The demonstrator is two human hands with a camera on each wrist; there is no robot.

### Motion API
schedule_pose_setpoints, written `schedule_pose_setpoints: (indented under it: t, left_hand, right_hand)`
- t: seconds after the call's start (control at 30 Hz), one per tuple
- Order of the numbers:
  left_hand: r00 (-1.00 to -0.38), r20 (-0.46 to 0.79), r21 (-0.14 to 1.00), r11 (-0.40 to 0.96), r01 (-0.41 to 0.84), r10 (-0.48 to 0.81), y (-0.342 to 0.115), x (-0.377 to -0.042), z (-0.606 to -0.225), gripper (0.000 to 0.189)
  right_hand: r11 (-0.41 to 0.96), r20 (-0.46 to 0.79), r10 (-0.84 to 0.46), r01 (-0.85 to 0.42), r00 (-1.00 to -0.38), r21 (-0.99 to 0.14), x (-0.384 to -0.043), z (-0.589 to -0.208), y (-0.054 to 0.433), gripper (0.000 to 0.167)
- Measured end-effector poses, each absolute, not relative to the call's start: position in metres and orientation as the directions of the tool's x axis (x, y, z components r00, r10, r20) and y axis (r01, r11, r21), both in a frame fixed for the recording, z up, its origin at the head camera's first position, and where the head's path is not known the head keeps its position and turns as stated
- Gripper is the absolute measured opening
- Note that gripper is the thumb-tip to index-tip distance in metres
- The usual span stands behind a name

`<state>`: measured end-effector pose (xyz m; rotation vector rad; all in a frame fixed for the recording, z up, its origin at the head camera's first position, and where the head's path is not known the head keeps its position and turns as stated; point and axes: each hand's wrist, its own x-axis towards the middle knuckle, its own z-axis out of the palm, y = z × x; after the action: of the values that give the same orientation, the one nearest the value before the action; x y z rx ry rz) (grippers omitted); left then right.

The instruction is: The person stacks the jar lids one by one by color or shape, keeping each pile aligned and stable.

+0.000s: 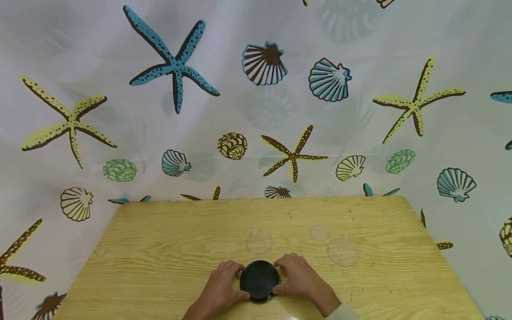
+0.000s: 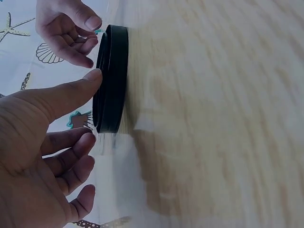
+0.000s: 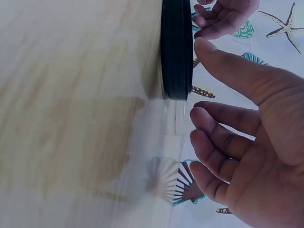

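Observation:
A black, shallow round dish (image 1: 260,281) with a raised rim lies flat on the wooden table, in front of the person. At its left side the left hand (image 1: 222,285) holds the rim between thumb and forefinger. The right hand (image 1: 301,281) does likewise on the right side, its thumb nearer the person and forefinger farther off. In the left wrist view, the left thumb (image 2: 85,85) meets the upper edge of the dish (image 2: 114,78) and the other fingers are loosely bent. The right wrist view shows the right thumb (image 3: 223,59) at that rim.
Behind the black dish lies a clear round disc (image 1: 258,242). Farther right are a smaller clear disc (image 1: 318,232) and a larger clear disc (image 1: 342,251). A white curtain (image 1: 224,111) printed with starfish and shells hangs around the table (image 1: 160,249).

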<state>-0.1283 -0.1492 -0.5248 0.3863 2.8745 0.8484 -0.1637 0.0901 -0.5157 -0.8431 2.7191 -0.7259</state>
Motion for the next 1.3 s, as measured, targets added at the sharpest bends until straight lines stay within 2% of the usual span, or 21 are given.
schedule_pose_setpoints:
  t: [0.43,1.3]
  left_hand:
    - [-0.965,-0.009,0.56,0.801,0.213,0.263,-0.15,-0.13,-0.516,0.06]
    - [-0.964,0.005,0.555,0.801,0.224,0.266,-0.135,-0.147,-0.498,0.067]
  right_hand:
    - [0.717,0.009,-0.574,-0.508,-0.819,-0.477,-0.166,-0.511,0.102,0.058]
    - [0.698,-0.023,-0.503,-0.391,-0.864,-0.601,-0.176,-0.489,0.123,0.065]
